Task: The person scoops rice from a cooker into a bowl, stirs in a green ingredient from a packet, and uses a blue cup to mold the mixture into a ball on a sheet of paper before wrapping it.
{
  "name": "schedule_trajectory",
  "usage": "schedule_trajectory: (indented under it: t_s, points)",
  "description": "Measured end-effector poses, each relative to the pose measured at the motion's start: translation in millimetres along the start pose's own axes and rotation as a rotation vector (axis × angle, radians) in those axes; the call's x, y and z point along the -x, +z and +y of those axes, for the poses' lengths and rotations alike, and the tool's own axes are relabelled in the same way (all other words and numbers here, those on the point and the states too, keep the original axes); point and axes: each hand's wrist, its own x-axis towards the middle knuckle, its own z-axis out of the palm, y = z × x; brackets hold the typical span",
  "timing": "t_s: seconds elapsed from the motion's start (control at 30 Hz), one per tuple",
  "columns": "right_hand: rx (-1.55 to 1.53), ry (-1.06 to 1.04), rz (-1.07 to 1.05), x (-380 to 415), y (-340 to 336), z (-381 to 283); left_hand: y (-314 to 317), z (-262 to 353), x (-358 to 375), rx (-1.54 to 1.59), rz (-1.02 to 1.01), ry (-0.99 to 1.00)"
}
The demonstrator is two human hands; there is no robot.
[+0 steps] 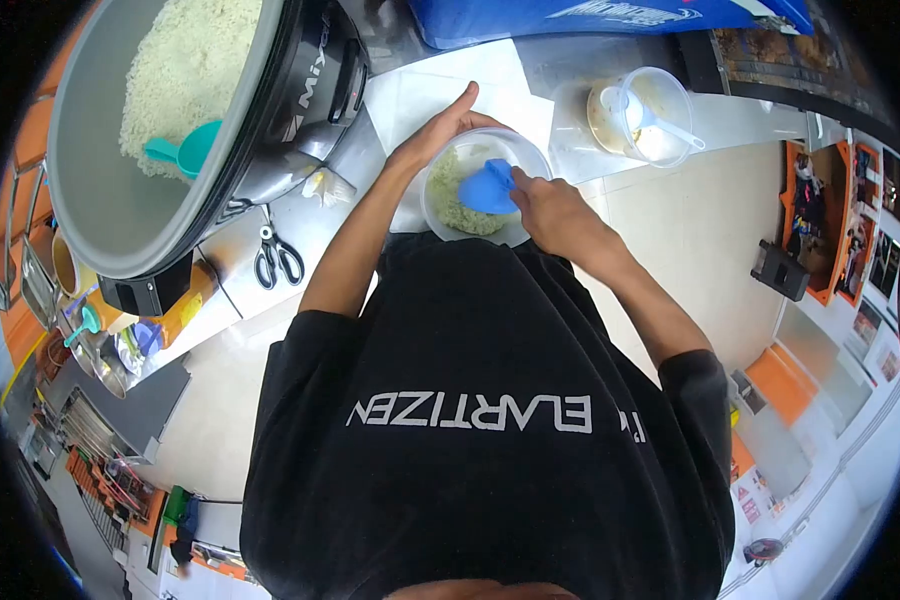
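Note:
A clear plastic bowl (536,160) with pale green rice (450,195) in it sits at the counter's near edge, against the front of my black shirt. My left hand (452,128) grips the bowl's far left side, thumb pointing up and away; some of its fingers are hidden behind the rim. Inside the bowl, a blue scoop (485,188) lies against the rice. My right hand (555,215) is closed round that scoop's handle at the bowl's right side.
A large cooker (100,225) of white rice, holding a teal scoop (198,150), stands left. Scissors (275,258) lie below it. White paper (500,70) is behind the bowl. A clear tub (670,100) with a white spoon (675,130) stands right. A blue container (510,20) is at the back.

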Motion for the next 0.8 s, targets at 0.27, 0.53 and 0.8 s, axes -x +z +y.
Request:
schedule_trajectory:
  t_s: [0.27,0.53,0.8]
  points:
    - [-0.188,0.045,-0.016,3.0,3.8,-14.4,-14.0,-4.9,-6.7,0.059,0.042,0.064]
    - [0.055,-0.077,0.231,5.8,-21.9,-15.0,-12.0,-0.3,-4.6,-0.001,0.053,0.056]
    - [-0.172,0.013,0.025,-11.7,-1.3,-3.5,-13.8,-1.9,-2.8,0.091,-0.011,0.048]
